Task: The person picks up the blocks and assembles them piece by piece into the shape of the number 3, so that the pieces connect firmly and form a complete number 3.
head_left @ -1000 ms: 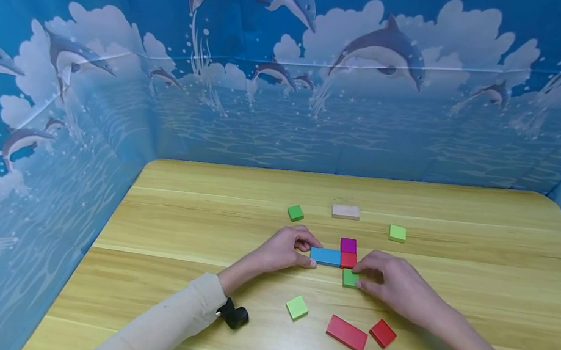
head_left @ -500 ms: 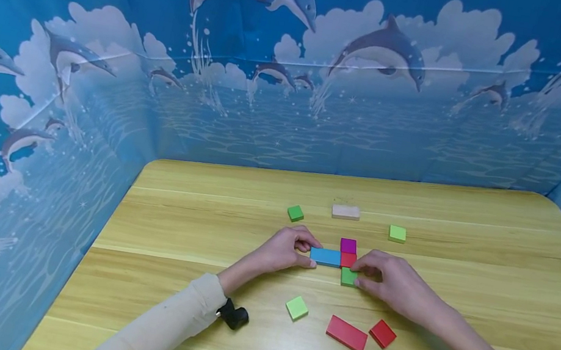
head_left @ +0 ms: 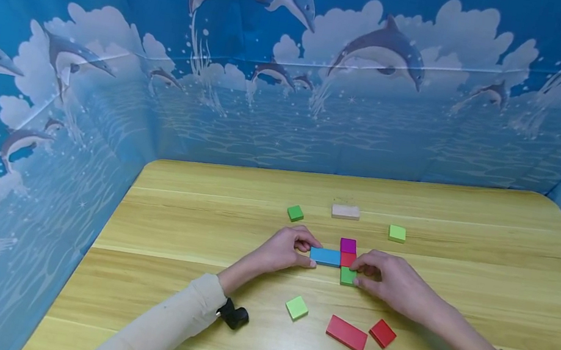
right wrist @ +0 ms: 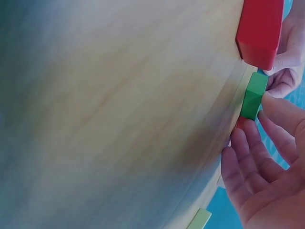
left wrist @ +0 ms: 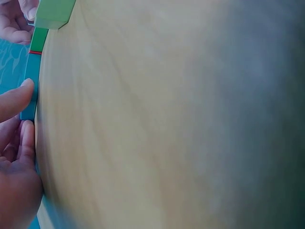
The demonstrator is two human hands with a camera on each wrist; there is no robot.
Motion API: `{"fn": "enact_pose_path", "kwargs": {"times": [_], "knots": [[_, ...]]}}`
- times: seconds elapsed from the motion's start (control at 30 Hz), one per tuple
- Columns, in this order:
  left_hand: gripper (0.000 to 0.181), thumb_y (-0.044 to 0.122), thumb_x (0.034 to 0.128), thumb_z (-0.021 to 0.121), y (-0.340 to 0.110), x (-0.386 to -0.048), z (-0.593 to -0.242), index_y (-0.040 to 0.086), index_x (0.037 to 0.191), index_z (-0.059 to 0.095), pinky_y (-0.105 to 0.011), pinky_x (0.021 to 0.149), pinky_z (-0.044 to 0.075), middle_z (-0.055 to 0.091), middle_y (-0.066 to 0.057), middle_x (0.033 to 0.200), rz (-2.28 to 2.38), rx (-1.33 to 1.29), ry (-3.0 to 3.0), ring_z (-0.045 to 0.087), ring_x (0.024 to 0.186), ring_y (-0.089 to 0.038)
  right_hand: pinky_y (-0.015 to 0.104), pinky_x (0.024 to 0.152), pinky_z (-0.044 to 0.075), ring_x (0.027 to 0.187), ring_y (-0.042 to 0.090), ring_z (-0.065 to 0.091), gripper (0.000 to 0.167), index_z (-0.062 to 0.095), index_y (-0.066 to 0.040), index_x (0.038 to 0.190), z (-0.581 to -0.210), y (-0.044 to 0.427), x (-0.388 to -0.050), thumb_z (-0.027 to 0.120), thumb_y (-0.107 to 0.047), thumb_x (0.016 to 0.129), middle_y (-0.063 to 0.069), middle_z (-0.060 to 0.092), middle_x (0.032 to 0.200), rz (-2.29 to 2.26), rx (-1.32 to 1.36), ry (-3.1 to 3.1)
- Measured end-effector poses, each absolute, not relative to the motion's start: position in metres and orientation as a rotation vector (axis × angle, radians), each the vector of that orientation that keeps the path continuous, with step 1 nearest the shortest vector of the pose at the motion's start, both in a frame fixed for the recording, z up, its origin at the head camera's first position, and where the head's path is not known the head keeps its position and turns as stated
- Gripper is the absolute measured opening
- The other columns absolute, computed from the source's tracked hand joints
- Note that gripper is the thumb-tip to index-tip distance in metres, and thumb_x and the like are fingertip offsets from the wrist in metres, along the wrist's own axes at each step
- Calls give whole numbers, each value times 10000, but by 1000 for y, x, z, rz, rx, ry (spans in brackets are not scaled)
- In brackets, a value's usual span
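In the head view a long blue block (head_left: 325,257) lies flat, its right end against a small red block (head_left: 347,260). A purple block (head_left: 348,246) adjoins the red one on the far side, and a green block (head_left: 348,276) on the near side. My left hand (head_left: 285,252) pinches the left end of the blue block; the left wrist view shows its thumb on the blue side face (left wrist: 29,107). With thumb and fingers, my right hand (head_left: 398,283) holds the right edge of the green block, also seen in the right wrist view.
On the wooden table (head_left: 169,305) lie a light green block (head_left: 296,308), a long red block (head_left: 346,334) and a red square block (head_left: 383,333) nearer me. Farther back are a green block (head_left: 295,213), a pale pinkish block (head_left: 345,212) and a light green block (head_left: 397,233).
My right hand has slid the green block slightly left and away from me, up to the red block's near side. The left hand and blue block have stayed in place.
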State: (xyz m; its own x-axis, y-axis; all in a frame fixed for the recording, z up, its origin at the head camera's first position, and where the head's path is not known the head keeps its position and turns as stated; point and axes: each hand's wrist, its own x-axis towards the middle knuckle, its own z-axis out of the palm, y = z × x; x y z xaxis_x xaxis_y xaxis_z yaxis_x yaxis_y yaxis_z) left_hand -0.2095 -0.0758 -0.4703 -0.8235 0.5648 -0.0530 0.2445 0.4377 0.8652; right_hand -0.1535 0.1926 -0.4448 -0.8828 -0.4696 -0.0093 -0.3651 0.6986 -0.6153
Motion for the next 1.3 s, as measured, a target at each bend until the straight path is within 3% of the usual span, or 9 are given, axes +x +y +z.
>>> {"fn": "enact_pose_path", "kwargs": {"times": [0.5,1.0,1.3], "knots": [[310,103,827,803,-75,-211,-472,74,1123,720,-210,824,484,596,27,1050,1323,686,2376,536,893,-84,289,731,513,818,107,548,194,712,-200,1040,-444,193,-155,778,-184,859,-124,607,903,-943,-691,2727],[319,101,819,809,-74,-209,-470,72,1125,722,-211,823,487,598,20,1043,1327,685,2380,543,896,-90,313,841,526,970,118,589,274,685,-180,1150,-439,209,-144,745,-255,893,-75,634,1076,-1037,-655,2621],[314,99,822,807,-75,-208,-470,77,1124,723,-211,828,484,594,24,1045,1318,679,2390,539,896,-85,337,840,524,979,139,583,306,678,-194,1162,-427,218,-126,753,-285,880,-91,630,1100,-949,-693,2636]]}}
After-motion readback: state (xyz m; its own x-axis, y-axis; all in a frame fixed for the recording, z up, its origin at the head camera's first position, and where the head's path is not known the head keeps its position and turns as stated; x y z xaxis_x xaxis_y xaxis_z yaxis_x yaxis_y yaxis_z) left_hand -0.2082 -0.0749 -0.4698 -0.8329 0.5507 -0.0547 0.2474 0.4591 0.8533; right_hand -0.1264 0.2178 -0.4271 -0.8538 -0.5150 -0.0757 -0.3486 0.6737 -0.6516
